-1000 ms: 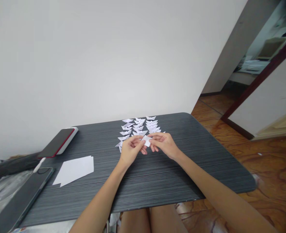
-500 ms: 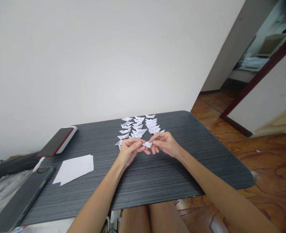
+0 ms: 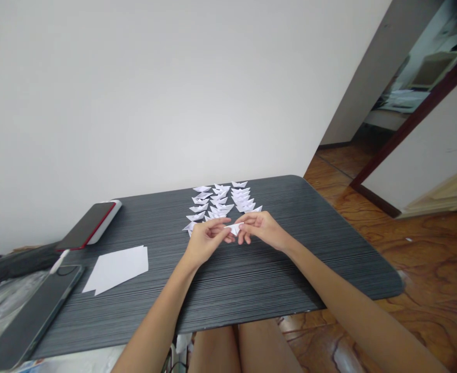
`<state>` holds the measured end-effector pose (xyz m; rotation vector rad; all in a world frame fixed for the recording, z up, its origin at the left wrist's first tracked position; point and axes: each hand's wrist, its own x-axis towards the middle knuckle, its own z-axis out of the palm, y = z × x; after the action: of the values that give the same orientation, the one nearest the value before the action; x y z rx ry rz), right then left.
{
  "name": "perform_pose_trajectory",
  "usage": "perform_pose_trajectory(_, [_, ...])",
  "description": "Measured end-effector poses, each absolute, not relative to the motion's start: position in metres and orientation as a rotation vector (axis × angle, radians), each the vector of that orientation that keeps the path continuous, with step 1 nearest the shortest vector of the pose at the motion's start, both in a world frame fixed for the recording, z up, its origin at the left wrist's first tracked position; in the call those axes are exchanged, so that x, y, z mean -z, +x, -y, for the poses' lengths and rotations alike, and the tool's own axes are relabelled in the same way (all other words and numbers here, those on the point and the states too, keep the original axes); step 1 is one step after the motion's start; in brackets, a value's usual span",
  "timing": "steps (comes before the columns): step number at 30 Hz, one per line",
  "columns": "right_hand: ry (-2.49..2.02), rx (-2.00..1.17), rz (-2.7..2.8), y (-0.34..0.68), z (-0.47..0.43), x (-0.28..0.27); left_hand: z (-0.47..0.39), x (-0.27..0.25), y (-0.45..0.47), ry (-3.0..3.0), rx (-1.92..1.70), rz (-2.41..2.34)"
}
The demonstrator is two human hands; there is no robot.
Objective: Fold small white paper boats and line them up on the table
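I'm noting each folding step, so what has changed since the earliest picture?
The folded paper has gone from a compact diamond to a wider, lower boat-like shape, its ends drawn out sideways. The left hand and right hand both held it before and hold it now. The paper boats and white sheets stayed put.

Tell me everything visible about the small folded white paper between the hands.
The small folded white paper looks wide, narrowing toward the bottom, with a crease near its middle; finer folds are unclear. The left hand pinches one end, the right hand the other, over the dark striped table, nearer than the white paper boats.
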<state>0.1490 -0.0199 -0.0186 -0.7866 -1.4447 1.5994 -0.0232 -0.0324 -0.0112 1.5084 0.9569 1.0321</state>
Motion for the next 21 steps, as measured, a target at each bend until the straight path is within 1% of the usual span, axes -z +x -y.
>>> perform_pose_trajectory(8, [-0.841,-1.414,1.484,0.1455,0.0207,0.0243,0.0289,0.0145,-0.0244,1.560,-1.037,-1.139])
perform_pose_trajectory(16, [-0.841,-1.280,1.592,0.1498,0.0215,0.0241,0.0289,0.0131,-0.0267,1.614,-1.060,-1.121])
perform_pose_trajectory(21, [-0.827,-1.069,1.798,0.1549,0.0206,0.0229,0.0303,0.0132,-0.0263,1.641,-1.054,-1.072])
